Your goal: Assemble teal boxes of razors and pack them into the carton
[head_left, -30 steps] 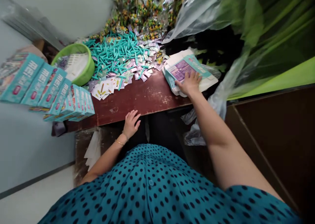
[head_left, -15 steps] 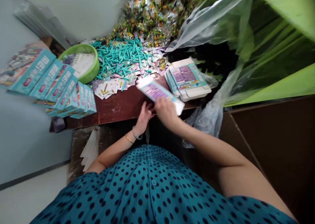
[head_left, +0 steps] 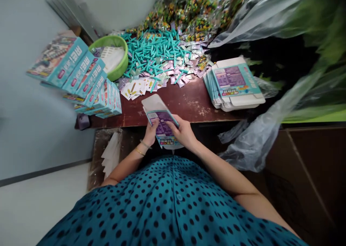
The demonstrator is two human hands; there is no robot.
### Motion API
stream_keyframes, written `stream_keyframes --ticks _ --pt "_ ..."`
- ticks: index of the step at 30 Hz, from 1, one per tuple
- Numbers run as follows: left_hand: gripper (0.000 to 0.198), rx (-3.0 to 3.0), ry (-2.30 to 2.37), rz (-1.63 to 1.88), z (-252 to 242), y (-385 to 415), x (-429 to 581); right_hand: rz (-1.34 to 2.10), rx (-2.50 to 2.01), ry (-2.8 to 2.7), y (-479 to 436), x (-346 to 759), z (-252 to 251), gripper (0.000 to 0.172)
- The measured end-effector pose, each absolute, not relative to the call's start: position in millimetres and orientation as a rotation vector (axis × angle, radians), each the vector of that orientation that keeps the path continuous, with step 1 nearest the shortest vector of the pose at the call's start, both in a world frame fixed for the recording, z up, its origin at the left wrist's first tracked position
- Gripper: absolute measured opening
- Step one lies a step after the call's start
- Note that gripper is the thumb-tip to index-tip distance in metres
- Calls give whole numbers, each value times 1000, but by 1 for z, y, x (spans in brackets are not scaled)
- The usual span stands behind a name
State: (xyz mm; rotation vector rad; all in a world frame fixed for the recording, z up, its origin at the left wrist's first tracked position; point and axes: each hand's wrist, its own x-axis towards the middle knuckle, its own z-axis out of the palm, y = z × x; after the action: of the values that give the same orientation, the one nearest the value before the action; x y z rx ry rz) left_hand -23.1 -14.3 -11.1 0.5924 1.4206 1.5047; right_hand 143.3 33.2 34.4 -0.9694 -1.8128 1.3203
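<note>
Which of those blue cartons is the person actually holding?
The purple-faced carton between left hand and right hand, at the table edge; the rest lie in the flat stack or stand in the boxed row.

Your right hand (head_left: 185, 132) has left the stack of cartons (head_left: 235, 85) at the right and moved to the near edge of the table (head_left: 189, 103), bringing one flat carton (head_left: 162, 125) with it. Your left hand (head_left: 150, 132) has risen to grip the carton's left side. The carton has turned from crosswise to lengthwise, with its white flap pointing far.
</note>
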Motion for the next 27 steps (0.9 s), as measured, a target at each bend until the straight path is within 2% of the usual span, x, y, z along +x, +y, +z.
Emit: stream_keyframes --ticks 2,4,6,8,10,15,17,20,23,25,27 --pt "92 816 1540 1617 -5 -12 -29 1383 -1009 -1755 28 148 28 41" --pt "95 1034 1589 1628 1 -12 -38 1285 -1079 -1689 28 152 21 50" --pt "84 1180 1597 1522 5 -16 -44 1123 -1116 -1632 32 155 13 54" --pt "72 1214 1614 1432 3 -25 -47 1094 -1116 -1614 35 156 7 48" --pt "60 1143 1618 1417 0 -33 -47 1181 -1112 -1640 36 158 2 45" --pt "37 862 1630 1451 -4 -33 -41 1423 -1021 -1852 39 169 -4 61" --pt "30 740 1533 1467 0 -24 -40 1496 -953 -1886 49 176 -3 58" --pt "44 558 1274 1290 5 -11 -45 1430 -982 -1837 73 182 -4 46" --pt "26 374 1147 1038 5 -1 -52 1375 -1080 -1937 94 181 -5 45" --pt "15 273 1148 979 3 2 -55 1298 -1074 -2122 96 177 -2 32" --pt "13 240 1144 1009 1 4 -55 1154 -980 -2257 90 172 5 26"
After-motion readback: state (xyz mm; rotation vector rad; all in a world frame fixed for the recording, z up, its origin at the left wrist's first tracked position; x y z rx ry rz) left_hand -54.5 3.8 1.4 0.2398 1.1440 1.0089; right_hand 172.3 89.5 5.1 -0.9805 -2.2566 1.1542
